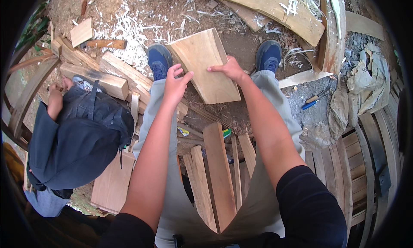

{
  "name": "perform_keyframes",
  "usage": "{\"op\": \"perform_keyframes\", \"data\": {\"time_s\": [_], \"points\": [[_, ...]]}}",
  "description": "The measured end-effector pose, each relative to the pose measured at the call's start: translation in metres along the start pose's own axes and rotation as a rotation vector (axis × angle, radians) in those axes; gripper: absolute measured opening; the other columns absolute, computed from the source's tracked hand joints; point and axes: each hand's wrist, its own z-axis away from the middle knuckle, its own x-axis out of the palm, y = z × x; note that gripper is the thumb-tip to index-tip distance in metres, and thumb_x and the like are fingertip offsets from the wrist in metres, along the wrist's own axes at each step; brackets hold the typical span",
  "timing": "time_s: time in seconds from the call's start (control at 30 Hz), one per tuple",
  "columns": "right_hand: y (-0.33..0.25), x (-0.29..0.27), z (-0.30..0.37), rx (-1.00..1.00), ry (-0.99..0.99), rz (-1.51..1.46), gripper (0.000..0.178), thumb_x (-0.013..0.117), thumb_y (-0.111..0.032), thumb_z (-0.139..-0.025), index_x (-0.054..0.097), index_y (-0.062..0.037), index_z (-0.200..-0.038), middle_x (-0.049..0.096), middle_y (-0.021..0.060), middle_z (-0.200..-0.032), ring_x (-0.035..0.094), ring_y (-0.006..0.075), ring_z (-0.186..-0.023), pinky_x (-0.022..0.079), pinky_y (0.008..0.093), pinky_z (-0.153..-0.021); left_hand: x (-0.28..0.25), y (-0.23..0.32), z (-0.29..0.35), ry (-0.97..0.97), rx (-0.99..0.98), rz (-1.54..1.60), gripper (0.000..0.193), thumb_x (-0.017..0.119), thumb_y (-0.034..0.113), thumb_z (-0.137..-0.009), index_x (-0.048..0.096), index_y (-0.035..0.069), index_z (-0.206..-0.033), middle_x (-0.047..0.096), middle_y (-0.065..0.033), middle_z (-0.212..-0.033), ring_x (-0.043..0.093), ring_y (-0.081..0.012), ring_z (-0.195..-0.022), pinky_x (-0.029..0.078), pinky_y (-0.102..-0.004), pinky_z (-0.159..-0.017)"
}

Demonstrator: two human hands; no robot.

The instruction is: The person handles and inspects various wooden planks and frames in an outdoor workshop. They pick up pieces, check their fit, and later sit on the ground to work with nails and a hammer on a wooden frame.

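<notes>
A pale, thick wooden board (pixel 205 69), wider toward one end, is tilted between my shins, above the ground. My right hand (pixel 230 70) grips its right edge, with the thumb flat on the upper face and the other fingers hidden behind. Beside the left edge is my left hand (pixel 175 85), its fingers spread and curved slightly. That hand holds nothing; whether a fingertip touches the board I cannot tell.
A co-worker in dark clothes (pixel 81 136) crouches at left beside wooden beams (pixel 97 81). White shavings (pixel 131 39) litter the ground. Curved planks (pixel 275 7) lie ahead. A blue-handled tool (pixel 310 104) rests by crumpled paper (pixel 368 82) at right. Planks (pixel 219 166) lie beneath me.
</notes>
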Motion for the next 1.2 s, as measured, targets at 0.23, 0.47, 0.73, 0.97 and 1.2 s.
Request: {"op": "perform_keyframes", "data": {"time_s": [0.23,0.47,0.73,0.97,1.2], "points": [[-0.048,0.008,0.087,0.071,-0.062,-0.037,0.065,0.09,-0.015,-0.068,0.061,0.0033,-0.123,0.07,0.0127,-0.113,0.068,0.0203,-0.1,0.054,0.0354,-0.089,-0.012,-0.016,0.034,-0.14,0.118,0.306,0.093,0.086,0.026,-0.079,0.029,-0.007,-0.145,0.05,-0.0227,-0.14,0.055,-0.0283,-0.124,0.049,-0.0381,-0.1],[-0.102,0.028,0.228,-0.161,-0.043,-0.064,0.061,0.087,-0.01,-0.072,0.059,0.0015,-0.125,0.068,0.0101,-0.118,0.063,0.0173,-0.108,0.051,0.0342,-0.093,-0.009,0.029,0.133,-0.323,0.206,0.455,0.058,0.088,0.012,-0.073,0.059,0.0,-0.122,0.069,-0.0087,-0.114,0.066,-0.0167,-0.103,0.054,-0.0328,-0.09],[-0.104,0.034,0.261,-0.147,0.035,-0.14,0.062,0.087,-0.009,-0.072,0.058,0.0017,-0.125,0.067,0.0088,-0.118,0.063,0.0168,-0.106,0.052,0.0333,-0.093,-0.012,0.041,0.159,-0.338,0.193,0.356,0.05,0.086,0.008,-0.074,0.063,-0.001,-0.117,0.071,-0.0084,-0.108,0.067,-0.0153,-0.097,0.055,-0.0308,-0.085],[-0.104,0.044,0.254,-0.134,0.151,-0.261,0.061,0.087,-0.009,-0.072,0.058,0.0017,-0.124,0.067,0.0102,-0.116,0.064,0.0188,-0.104,0.053,0.0337,-0.09,-0.018,0.071,0.149,-0.347,0.155,0.264,0.048,0.085,0.013,-0.076,0.064,-0.003,-0.115,0.071,-0.0112,-0.108,0.069,-0.0174,-0.094,0.056,-0.0318,-0.083],[-0.139,0.024,0.227,-0.17,0.218,-0.323,0.066,0.087,-0.011,-0.071,0.054,0.0054,-0.126,0.067,0.0158,-0.114,0.066,0.0228,-0.104,0.054,0.0365,-0.091,-0.015,0.129,0.125,-0.267,0.267,0.312,0.06,0.083,0.021,-0.081,0.056,-0.001,-0.13,0.068,-0.014,-0.117,0.065,-0.0172,-0.105,0.052,-0.0342,-0.091]]}}
